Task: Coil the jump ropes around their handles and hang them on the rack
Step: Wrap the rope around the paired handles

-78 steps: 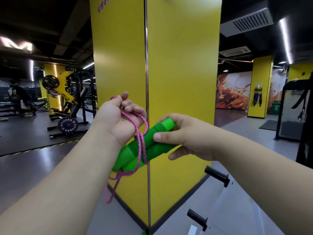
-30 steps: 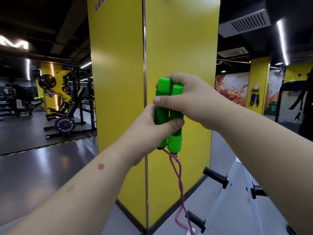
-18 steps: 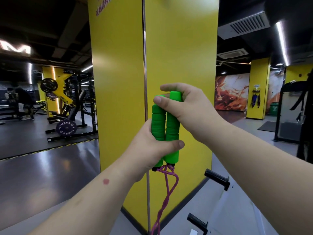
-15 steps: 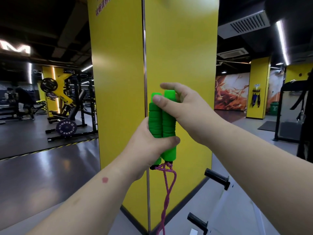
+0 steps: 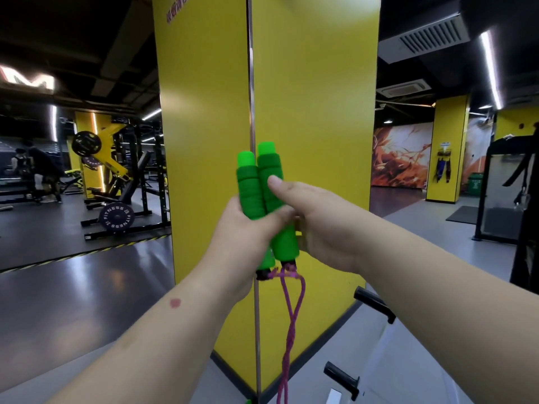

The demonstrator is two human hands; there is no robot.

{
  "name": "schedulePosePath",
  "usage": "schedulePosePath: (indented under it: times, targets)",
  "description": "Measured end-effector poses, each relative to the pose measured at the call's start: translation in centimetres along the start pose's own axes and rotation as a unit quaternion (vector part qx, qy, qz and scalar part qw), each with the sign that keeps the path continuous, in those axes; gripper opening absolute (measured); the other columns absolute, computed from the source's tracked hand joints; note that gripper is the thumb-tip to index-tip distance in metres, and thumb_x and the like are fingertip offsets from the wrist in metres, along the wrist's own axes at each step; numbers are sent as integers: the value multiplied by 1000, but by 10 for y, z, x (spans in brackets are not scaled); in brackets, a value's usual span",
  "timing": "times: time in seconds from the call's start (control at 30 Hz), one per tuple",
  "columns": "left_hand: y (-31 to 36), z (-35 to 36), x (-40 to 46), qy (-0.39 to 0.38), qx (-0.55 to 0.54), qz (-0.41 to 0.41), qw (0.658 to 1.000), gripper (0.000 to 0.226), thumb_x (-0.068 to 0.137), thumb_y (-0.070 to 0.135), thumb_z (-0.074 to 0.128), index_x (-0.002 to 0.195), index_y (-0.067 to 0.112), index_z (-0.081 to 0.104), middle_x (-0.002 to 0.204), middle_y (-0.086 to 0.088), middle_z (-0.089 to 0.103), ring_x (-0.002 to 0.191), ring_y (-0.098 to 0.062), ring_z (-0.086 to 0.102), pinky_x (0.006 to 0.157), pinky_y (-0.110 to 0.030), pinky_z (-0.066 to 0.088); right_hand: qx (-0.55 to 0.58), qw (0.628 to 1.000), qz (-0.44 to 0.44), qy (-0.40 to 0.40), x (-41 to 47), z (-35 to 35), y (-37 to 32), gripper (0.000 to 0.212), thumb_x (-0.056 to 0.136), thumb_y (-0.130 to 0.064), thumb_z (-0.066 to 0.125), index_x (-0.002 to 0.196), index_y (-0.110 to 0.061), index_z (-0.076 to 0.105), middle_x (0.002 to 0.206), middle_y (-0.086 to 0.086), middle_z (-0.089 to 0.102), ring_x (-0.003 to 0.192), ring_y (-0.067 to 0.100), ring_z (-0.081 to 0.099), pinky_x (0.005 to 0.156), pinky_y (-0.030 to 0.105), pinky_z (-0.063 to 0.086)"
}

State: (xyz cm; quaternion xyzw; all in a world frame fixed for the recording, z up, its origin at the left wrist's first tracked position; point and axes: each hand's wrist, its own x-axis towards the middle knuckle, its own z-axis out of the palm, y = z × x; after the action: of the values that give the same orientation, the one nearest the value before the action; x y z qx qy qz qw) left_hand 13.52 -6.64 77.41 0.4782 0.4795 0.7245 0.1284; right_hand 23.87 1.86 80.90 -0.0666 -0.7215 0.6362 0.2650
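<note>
Two things dominate my view: the yellow pillar (image 5: 315, 112) filling the centre from twelve o'clock down to six, and the dark gym floor (image 5: 73, 287) spreading out toward nine, where a weight rack (image 5: 116, 182) stands well apart. Black pegs (image 5: 374, 304) stick out low at about four and five o'clock, just beside the pillar's foot; I judge these to be the rack the task names, though I cannot see what they are mounted on.

Next down in size are my forearms, rising from the bottom corners to meet at centre. My left hand (image 5: 245, 228) wraps the green handles (image 5: 259, 182) from the nine o'clock side, thumb curled across their front. My right hand (image 5: 326, 225) closes on them from three o'clock, thumb pressed on the right handle's foam. Both handles stand upright, side by side and touching, caps at twelve.

Smallest is the purple rope (image 5: 291, 316), leaving the handles' lower ends and hanging twisted toward six o'clock, running out of frame at the bottom.

As I read it, no rope lies around the handles, so the coiling step is in hand and not yet begun. The next move calls for one hand to keep the pair clamped while the other lets go, drops to the hanging strands and brings them up around the foam.
</note>
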Motion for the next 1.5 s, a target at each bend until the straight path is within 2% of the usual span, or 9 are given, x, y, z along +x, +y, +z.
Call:
schedulePosePath:
  times: [0.27, 0.57, 0.87, 1.0, 1.1, 1.2, 1.27, 1.37, 1.5]
  targets:
    - [33, -9, 23, 75, 42, 36, 996, 32, 84, 20, 84, 107, 17, 62, 98, -5, 75, 93, -27, 74, 86, -54, 61, -9, 999, 43, -25, -10, -4, 14, 23, 91, -12, 69, 113, -6, 66, 102, 13, 70, 77, 18, 65, 80, 38, 59]
    - [49, -2, 27, 68, -3, 22, 997, 34, 83, 19, 84, 107, 11, 62, 90, -9, 70, 86, -33, 73, 76, -54, 60, 61, 994, 44, -76, -17, 15, 7, 39, 96, -29, 62, 127, -10, 49, 93, 4, 57, 59, 17, 56, 72, 44, 56]
    - [42, 3, 14, 119, -97, -107, 982, 53, 86, 29, 81, 122, 7, 50, 101, -20, 70, 72, -37, 69, 54, -39, 49, -10, 999, 31, -37, -19, 10, -3, 19, 94, -22, 62, 102, -17, 46, 77, 8, 55, 47, 10, 18, 41, 17, 16]
    - [44, 2, 6, 128, -84, -108, 982, 104, 59, 52, 89, 138, 2, 44, 123, -23, 69, 96, -36, 73, 78, -47, 59, -74, 997, 30, 25, -16, 8, -7, 16, 93, -22, 55, 93, -16, 40, 68, 7, 49, 43, 11, 19, 43, 19, 15]
    - [44, -4, 2, 147, 89, -88, 981, 122, 70, 52, 85, 161, 27, 7, 165, -10, 29, 138, -28, 45, 106, -41, 40, -83, 994, 35, 55, -14, 0, -10, 15, 93, -24, 54, 91, -18, 40, 65, 6, 48, 42, 11, 21, 45, 19, 15]
    - [49, -11, -15, 80, 323, 15, 943, 112, 87, 22, 69, 155, 55, -13, 169, 10, -18, 141, -9, 25, 91, -28, 44, -88, 994, 41, 55, -15, -8, -12, 14, 93, -24, 53, 90, -18, 40, 65, 7, 47, 43, 12, 20, 45, 19, 15]
    - [47, -18, -23, 13, 496, 114, 861, 122, 80, 9, 68, 150, 63, -16, 166, 15, -25, 155, -13, -1, 116, -45, 36, -97, 993, 49, 43, -17, -13, -13, 14, 93, -24, 53, 91, -18, 41, 64, 7, 48, 43, 12, 20, 45, 18, 15]
    - [31, -26, -18, 34, 680, 244, 691, 130, 67, 1, 77, 161, 47, -1, 172, -5, -5, 157, -38, -4, 122, -63, 11, -143, 985, 90, -17, -24, -15, -15, 15, 92, -24, 54, 95, -17, 41, 64, 7, 49, 44, 12, 19, 47, 21, 13]
    - [18, -30, -16, 28, 723, 275, 633, 103, 64, 15, 75, 157, 31, 34, 161, -4, 37, 153, -39, 21, 120, -66, 12, -204, 964, 136, -101, -36, -19, -15, 13, 91, -20, 55, 96, -16, 44, 67, 8, 50, 43, 11, 21, 45, 22, 14]
